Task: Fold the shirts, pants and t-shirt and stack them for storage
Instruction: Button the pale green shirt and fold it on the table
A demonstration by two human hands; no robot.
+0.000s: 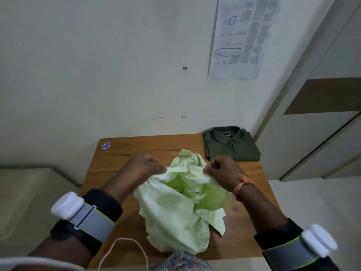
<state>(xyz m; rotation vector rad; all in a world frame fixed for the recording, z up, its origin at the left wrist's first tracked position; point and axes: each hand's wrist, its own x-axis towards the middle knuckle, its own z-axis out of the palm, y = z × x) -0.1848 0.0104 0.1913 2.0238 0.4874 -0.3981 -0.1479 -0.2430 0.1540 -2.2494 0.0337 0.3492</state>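
Light green shirt point(181, 202): crumpled, bunched between both hands above the middle of the table point(121, 153), lower folds draped onto the near table surface. Left hand point(145, 166): fingers curled, pinching the shirt's upper left edge. Right hand point(220, 169): fingers curled, pinching the upper right edge. Hands near each other, with a gathered ridge of fabric between them.

Dark green shirt point(232, 143): folded, collar up, lying flat at the far right corner of the table, just beyond the right hand, apart from the light green shirt.

Table edges: far edge against the wall, right edge close to the folded shirt. Bare wood visible at far left, around a small sticker point(106, 145), and along the near right side.

Count: two shirts, one folded, one unfolded; two hands; one table.
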